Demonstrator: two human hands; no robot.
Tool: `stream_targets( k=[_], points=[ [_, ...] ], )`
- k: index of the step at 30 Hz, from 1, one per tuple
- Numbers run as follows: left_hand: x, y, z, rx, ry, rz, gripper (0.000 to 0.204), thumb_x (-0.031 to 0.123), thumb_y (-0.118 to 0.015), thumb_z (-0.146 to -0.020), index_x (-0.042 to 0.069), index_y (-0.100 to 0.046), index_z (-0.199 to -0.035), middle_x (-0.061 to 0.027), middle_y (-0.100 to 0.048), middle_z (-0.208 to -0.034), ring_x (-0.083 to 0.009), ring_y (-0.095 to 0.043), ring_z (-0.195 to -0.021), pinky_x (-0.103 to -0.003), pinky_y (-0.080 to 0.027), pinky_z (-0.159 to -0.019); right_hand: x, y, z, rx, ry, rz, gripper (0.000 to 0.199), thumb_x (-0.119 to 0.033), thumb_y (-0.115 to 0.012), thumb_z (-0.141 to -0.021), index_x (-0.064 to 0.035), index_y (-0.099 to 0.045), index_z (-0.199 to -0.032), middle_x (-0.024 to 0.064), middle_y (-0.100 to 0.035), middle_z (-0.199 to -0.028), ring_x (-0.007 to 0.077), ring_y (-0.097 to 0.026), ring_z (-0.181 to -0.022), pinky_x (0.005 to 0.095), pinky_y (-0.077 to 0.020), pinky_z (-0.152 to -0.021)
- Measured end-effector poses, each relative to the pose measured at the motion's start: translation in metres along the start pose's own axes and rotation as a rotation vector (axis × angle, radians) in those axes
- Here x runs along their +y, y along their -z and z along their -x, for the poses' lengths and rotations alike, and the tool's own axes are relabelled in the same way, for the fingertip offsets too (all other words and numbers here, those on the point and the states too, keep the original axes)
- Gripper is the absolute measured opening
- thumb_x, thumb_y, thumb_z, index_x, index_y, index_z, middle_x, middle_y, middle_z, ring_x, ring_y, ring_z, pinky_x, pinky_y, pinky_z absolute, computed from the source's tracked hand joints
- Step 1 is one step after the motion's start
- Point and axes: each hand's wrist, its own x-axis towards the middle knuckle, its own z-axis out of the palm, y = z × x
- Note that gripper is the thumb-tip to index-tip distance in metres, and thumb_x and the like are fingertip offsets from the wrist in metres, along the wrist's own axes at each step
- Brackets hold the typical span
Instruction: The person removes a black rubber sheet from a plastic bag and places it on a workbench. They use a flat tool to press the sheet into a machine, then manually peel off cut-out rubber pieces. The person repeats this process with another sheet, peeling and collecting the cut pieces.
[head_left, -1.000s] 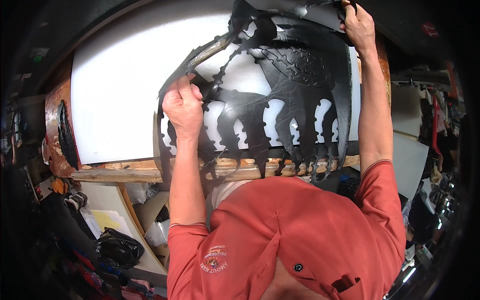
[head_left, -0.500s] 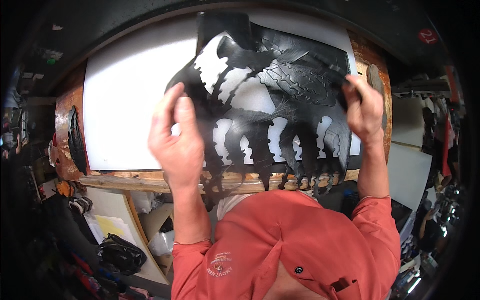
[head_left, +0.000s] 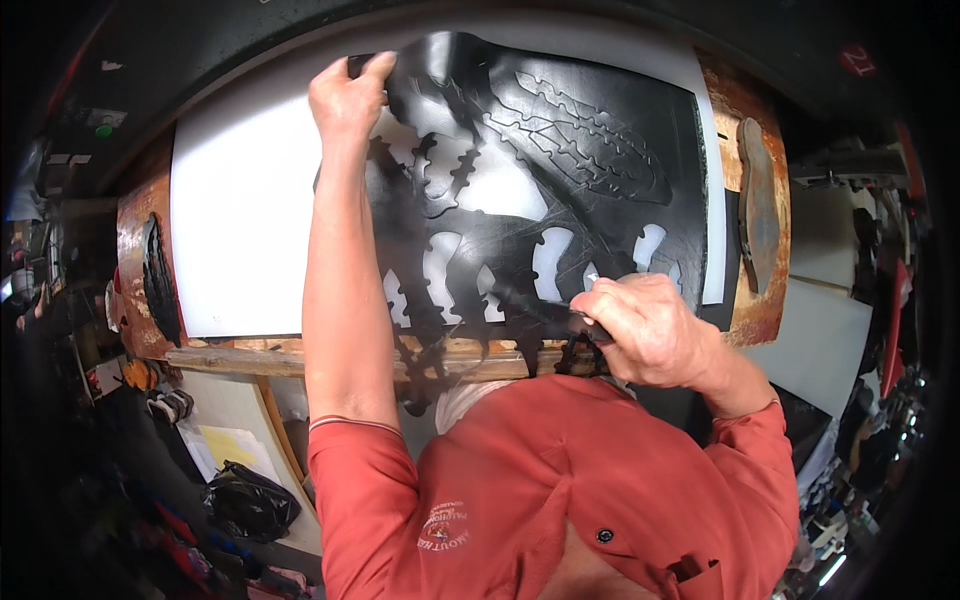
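Observation:
A glossy black leather-like sheet (head_left: pixel 640 110), full of notched, curved cut-outs, lies across a white board (head_left: pixel 240 220). Part of the sheet rises in a fold at its far left. My left hand (head_left: pixel 350 95) is closed on the far left edge there, its arm stretched over the sheet's left side. Close to my body, my right hand (head_left: pixel 645 330) pinches a dark strip at the sheet's near edge. Several notched strips dangle over the bench's front edge. At the upper right of the sheet, curved notched outlines show with their pieces still in place.
The wooden bench has a front rail (head_left: pixel 240 362). A long rounded flat piece (head_left: pixel 757 205) lies at its right end, a black sole-shaped piece (head_left: pixel 158 280) at its left. A dark machine beam (head_left: pixel 200 60) arches over the far side. Below left is a black plastic bag (head_left: pixel 250 500).
My left hand has moved away from me to the sheet's far left edge. My right hand has come from the right side to the near edge. The sheet lies flatter on the right.

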Motion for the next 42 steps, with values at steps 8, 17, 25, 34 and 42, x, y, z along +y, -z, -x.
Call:
stream_targets(
  k=[8, 17, 25, 34, 42],
  points=[
    [-0.039, 0.034, -0.002, 0.17, -0.06, -0.012, 0.042, 0.025, -0.08, -0.092, -0.006, -0.071, -0.119, -0.0136, -0.075, -0.107, -0.0226, -0.07, -0.098, -0.036, -0.054, -0.092, 0.019, 0.013, 0.041, 0.238, -0.258, 0.071, 0.028, 0.006, -0.069, -0.087, 0.0046, -0.064, -0.115, 0.0203, -0.07, -0.091, 0.0369, -0.069, -0.07, 0.0424, -0.0532, -0.061],
    [0.006, 0.02, 0.133, -0.13, -0.021, 0.273, 0.037, 0.014, -0.065, -0.104, -0.005, -0.064, -0.136, -0.0156, -0.069, -0.131, -0.0223, -0.063, -0.125, -0.033, -0.048, -0.109, 0.022, 0.091, 0.029, 1.225, -0.555, -0.251, 0.025, -0.025, -0.065, -0.108, -0.0027, -0.071, -0.116, 0.0028, -0.07, -0.096, 0.0081, -0.064, -0.082, 0.0213, -0.0492, -0.06],
    [-0.003, 0.017, 0.143, -0.038, 0.417, 0.856, 0.072, 0.018, -0.065, -0.106, -0.019, -0.026, -0.155, -0.0306, -0.042, -0.154, -0.0352, -0.055, -0.135, -0.041, -0.05, -0.116, 0.075, 0.049, -0.017, 0.992, -0.609, 0.111, 0.035, -0.033, -0.061, -0.11, -0.0008, -0.071, -0.118, -0.0036, -0.058, -0.08, 0.003, -0.048, -0.063, 0.0211, -0.0417, -0.055],
    [-0.014, 0.007, 0.1, 0.026, 0.584, 1.136, 0.044, 0.009, -0.067, -0.103, -0.018, -0.047, -0.131, -0.0326, -0.05, -0.134, -0.0408, -0.056, -0.129, -0.051, -0.052, -0.116, 0.128, -0.021, -0.125, 0.634, -0.545, -0.119, 0.025, -0.023, -0.057, -0.11, -0.0012, -0.07, -0.112, -0.0026, -0.057, -0.072, 0.0052, -0.054, -0.06, 0.0254, -0.046, -0.053],
    [-0.028, -0.006, 0.078, -0.077, 0.407, 1.084, 0.016, 0.012, -0.068, -0.103, 0.0, -0.065, -0.115, -0.0126, -0.071, -0.112, -0.0231, -0.068, -0.106, -0.04, -0.056, -0.096, 0.142, -0.045, -0.189, 0.343, -0.671, -0.438, 0.03, -0.025, -0.061, -0.102, 0.0029, -0.072, -0.102, 0.0063, -0.069, -0.077, 0.0134, -0.062, -0.063, 0.0327, -0.0529, -0.064]
  ],
)
